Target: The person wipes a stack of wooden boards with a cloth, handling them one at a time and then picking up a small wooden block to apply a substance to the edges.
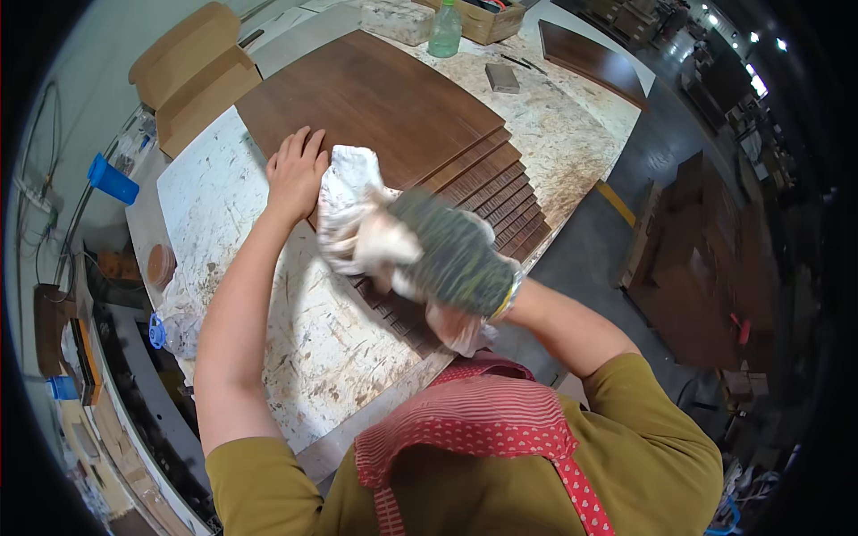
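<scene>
Nearest is a red apron (465,429) with a pattern on it, worn over a dark yellow-green shirt (617,429). The right hand (454,257) wears a dark green glove. It is blurry and sits on a bunched white cloth (347,201); I cannot tell how tightly its fingers pinch the cloth. Under the cloth is a stack of brown boards (375,98), in the middle of the white, stained table (214,237). The boards sit in steps, each sticking out a bit on the near right side. The left hand (298,174) is bare and lies on the top board near its left edge, fingers a little spread, just beside the cloth. To the left is a blue cup (113,179). Farther, on the left, is an open cardboard box (201,89). Far past the stack are 1 small gray block (502,79), 1 green bottle (444,34) and, on the right, 1 more brown board (592,64).
</scene>
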### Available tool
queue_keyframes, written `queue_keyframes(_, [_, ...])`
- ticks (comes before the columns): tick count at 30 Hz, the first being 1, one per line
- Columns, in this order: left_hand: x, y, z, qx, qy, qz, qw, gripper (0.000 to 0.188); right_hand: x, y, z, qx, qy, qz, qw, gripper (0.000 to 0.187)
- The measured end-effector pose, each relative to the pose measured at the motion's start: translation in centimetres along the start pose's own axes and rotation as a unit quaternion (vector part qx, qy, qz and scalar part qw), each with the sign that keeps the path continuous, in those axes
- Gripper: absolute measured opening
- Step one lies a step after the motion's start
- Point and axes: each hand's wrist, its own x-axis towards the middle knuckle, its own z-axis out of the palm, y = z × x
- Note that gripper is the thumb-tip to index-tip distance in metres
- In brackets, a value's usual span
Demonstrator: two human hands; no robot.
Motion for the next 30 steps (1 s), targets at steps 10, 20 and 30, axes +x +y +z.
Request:
queue_keyframes(10, [1.1,1.0,-1.8,0.009,-0.067,0.005,0.998,0.044,-3.7,15.6,-10.8,-0.321,0.233,-0.024,0.918,0.034])
queue_keyframes(20, [1.6,1.1,-1.8,0.006,-0.071,0.011,0.997,0.045,-5.2,7.7,-6.3,-0.361,0.042,-0.092,0.927,0.031])
queue_keyframes(30, [2.2,0.7,-0.8,0.014,-0.051,0.008,0.999,0.044,-10.2,19.3,-20.2,-0.206,0.086,0.195,0.955,0.024])
